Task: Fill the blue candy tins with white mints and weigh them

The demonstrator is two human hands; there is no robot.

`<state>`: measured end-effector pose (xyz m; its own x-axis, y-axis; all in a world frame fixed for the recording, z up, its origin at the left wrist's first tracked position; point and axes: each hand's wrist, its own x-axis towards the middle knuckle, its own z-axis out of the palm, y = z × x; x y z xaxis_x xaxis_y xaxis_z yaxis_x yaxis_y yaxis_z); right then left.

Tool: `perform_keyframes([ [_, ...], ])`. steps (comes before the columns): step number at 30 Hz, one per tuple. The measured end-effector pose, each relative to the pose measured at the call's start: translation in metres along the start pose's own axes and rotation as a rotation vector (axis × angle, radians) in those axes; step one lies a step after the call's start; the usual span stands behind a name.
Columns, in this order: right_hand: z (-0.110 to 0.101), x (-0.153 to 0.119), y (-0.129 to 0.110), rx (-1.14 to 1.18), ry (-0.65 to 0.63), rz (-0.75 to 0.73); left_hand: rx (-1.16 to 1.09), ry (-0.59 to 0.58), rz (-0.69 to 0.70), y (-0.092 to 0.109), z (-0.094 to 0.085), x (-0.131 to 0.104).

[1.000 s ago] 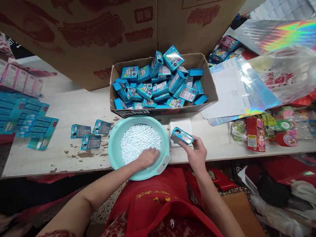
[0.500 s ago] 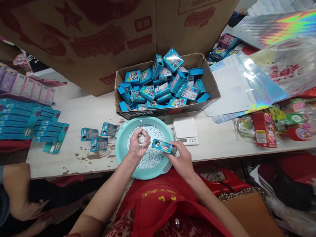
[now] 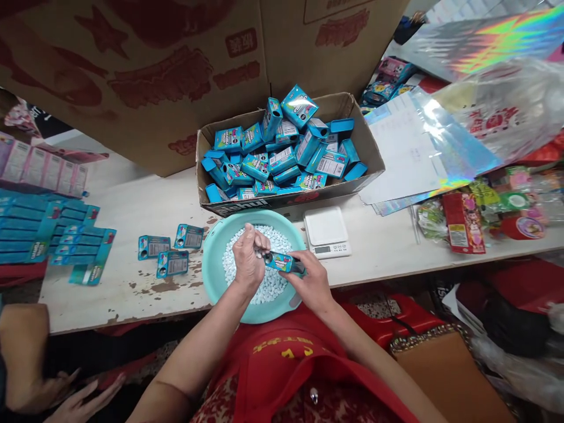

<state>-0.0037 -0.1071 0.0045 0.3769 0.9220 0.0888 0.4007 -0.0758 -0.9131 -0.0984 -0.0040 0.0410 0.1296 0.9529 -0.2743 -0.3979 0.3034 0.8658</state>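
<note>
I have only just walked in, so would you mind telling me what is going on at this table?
A person's right hand holds a small blue container over a turquoise basin of white pieces. The curled left hand is at the container's near end, with some white pieces at its fingers. Three similar containers lie left of the basin, and many more fill an open cardboard box behind it.

Turquoise basin (image 3: 213, 267) holds white pellets (image 3: 272, 288). Above it, left hand (image 3: 249, 262) curls around some at left end of blue tin (image 3: 279, 261); right hand (image 3: 314, 282) grips tin's other end. Digital scale (image 3: 326, 227) right of basin, three more tins (image 3: 172, 263) left, tin-filled carton (image 3: 368, 154) behind.
</note>
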Motion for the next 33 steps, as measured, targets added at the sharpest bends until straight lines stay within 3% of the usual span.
perform_keyframes([
  [10,0.0,0.007,0.002,0.006,-0.022,0.063,0.078,-0.037,0.051,-0.004,0.003,0.004],
  [17,0.001,0.01,0.004,0.04,-0.016,0.081,0.01,-0.035,-0.059,0.002,0.007,0.01],
  [20,-0.008,0.009,0.001,0.127,0.008,0.118,0.018,-0.033,-0.069,0.008,-0.003,0.018],
  [22,-0.019,0.008,0.002,0.21,0.055,0.17,0.233,-0.044,-0.027,0.007,-0.019,0.023],
  [24,-0.033,0.008,0.009,0.289,0.146,0.238,0.639,-0.115,-0.015,0.001,-0.04,0.025],
  [28,-0.056,0.02,0.046,0.313,0.392,0.313,1.342,-0.324,0.033,-0.023,-0.082,0.019],
  [31,-0.062,0.039,0.085,0.3,0.472,0.301,1.626,-0.498,0.152,-0.039,-0.099,0.014],
  [33,-0.06,0.049,0.105,0.302,0.487,0.303,1.667,-0.581,0.185,-0.044,-0.102,0.013],
])
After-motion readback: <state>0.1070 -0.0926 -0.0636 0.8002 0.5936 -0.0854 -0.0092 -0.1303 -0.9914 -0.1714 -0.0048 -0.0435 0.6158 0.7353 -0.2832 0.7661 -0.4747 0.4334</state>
